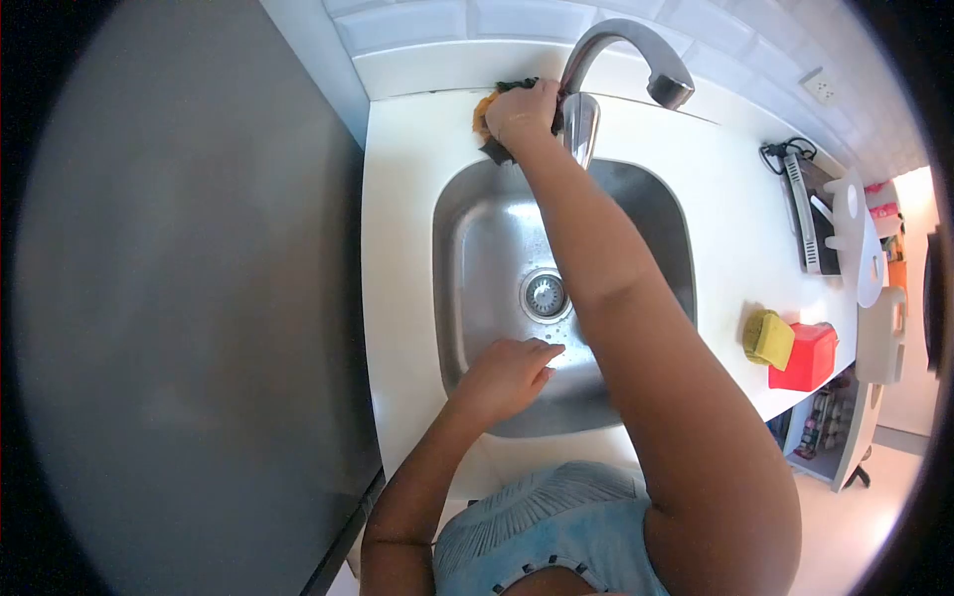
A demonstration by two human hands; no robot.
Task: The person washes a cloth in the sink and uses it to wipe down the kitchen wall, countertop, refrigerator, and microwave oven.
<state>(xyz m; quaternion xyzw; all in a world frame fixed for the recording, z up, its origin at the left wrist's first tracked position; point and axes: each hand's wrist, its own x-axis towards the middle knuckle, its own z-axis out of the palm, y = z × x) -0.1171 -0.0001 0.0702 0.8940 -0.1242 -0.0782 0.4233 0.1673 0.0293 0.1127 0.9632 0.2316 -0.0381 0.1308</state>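
Note:
My right hand [524, 114] is closed on a dark and orange cloth [484, 116], pressed to the white counter [402, 199] behind the sink, just left of the faucet base. The arm reaches across the steel sink [462, 238] and hides part of it. Over the near left part of the basin, my left hand [507, 377] holds nothing, its fingers apart and pointing right. Between the hands lies the drain [545, 295]. The curved faucet [631, 38] arches toward the right, with its lever [580, 124] in front.
A yellow-green sponge [767, 339] leans on a red container [807, 358] at the counter's right edge. Farther back are a black and silver appliance [810, 214] with a cable and a white plastic piece [857, 238]. A large grey panel [199, 298] stands at the left.

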